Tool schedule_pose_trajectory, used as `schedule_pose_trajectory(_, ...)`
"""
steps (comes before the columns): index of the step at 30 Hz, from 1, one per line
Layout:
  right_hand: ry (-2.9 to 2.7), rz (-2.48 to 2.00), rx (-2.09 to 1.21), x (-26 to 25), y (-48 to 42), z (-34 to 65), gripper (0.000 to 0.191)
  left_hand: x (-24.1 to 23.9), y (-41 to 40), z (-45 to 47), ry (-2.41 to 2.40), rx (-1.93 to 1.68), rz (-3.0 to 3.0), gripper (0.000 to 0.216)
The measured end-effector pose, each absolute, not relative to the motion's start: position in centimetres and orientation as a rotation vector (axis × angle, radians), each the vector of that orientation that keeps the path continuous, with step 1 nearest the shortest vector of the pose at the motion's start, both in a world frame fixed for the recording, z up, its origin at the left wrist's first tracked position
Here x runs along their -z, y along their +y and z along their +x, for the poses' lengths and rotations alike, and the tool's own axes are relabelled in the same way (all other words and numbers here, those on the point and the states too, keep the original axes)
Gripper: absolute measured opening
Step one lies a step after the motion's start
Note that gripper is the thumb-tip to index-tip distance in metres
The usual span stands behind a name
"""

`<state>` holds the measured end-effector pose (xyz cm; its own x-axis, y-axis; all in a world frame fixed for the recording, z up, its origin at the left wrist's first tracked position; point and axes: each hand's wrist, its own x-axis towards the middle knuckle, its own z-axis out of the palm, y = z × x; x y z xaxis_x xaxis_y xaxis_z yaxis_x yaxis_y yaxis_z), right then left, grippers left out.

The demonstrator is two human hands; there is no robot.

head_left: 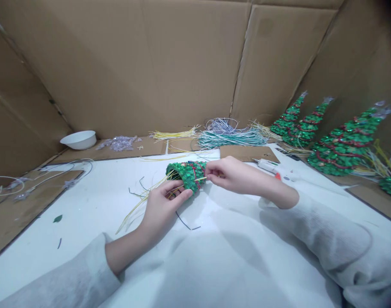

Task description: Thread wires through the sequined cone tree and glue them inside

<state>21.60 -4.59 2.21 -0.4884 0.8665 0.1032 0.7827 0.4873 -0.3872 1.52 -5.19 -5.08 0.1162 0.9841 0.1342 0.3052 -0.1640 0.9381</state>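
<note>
A small green Christmas tree (191, 174) lies on its side in the middle of the table, its hollow base facing left. Yellow and white wires (134, 209) trail out of that base to the lower left, along with a few dark wire ends. My left hand (166, 201) is closed around the lower rim of the tree, thumb on the outside and fingers partly inside the opening. On the tree's right side, my right hand (219, 173) pinches a thin yellow wire (200, 179) that stands out from the green surface. The tree's tip is hidden behind this hand.
Finished-looking trees (343, 143) stand at the right. Wire bundles (232, 138) lie along the back, beside clear plastic pieces (121, 143) and a white bowl (80, 140). A glue gun (268, 165) rests behind my right forearm. Loose white wires (9, 182) lie at the left. Cardboard walls (150, 64) surround the table.
</note>
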Motion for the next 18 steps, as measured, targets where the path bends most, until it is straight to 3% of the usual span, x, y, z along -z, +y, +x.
schedule_pose_trajectory(18,-2.448,-1.414,-0.388,-2.3,-4.3,21.9,0.018,2.7,-4.9,0.9,1.335,-0.834,1.953,0.025)
